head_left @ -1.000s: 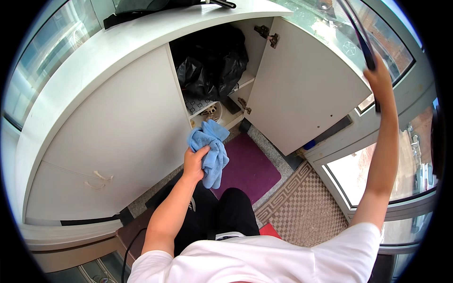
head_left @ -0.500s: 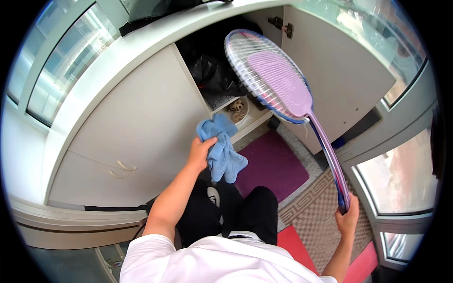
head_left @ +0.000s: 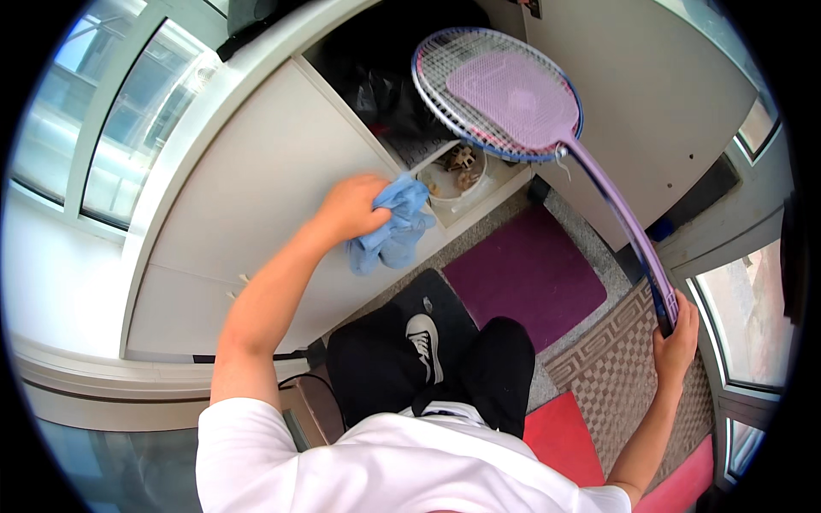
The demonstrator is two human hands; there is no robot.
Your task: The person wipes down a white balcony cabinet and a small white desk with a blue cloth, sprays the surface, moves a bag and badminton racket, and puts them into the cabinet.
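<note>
The person sits facing a low white cabinet [head_left: 256, 197] w/ one door swung open [head_left: 650, 111]. The left hand [head_left: 355, 207] is raised in front of the cabinet's closed door, fingers wrapped narrow around a bunched light-blue cloth [head_left: 392, 229]; most of the cloth hangs loose below the fist. The right hand [head_left: 677, 335] is low at the right, fingers closed on the dark grip of a racket-shaped swatter [head_left: 513, 94]: lilac shaft, round wire-mesh head w/ a lilac centre panel. The head is up in the air in front of the open compartment, well apart from the cloth, and the shaft runs diagonally down to the hand.

Inside the compartment: a black plastic bag [head_left: 385, 85] at the back and, near the front edge, a white bowl [head_left: 457, 171] w/ small brownish bits, too small to tell what. On the floor: a purple mat [head_left: 526, 274], a checked beige rug [head_left: 611, 376], a red mat [head_left: 564, 436]. The person's dark trousers and one black-and-white shoe [head_left: 423, 342] show below centre.

As to progress, judged from this view: cloth and swatter are both in hand but not touching, so any wiping of the swatter looks not yet begun. The mesh head shows no obvious dirt at this size, so cleanliness can't be judged. The cabinet door is open, w/ its contents inside.
</note>
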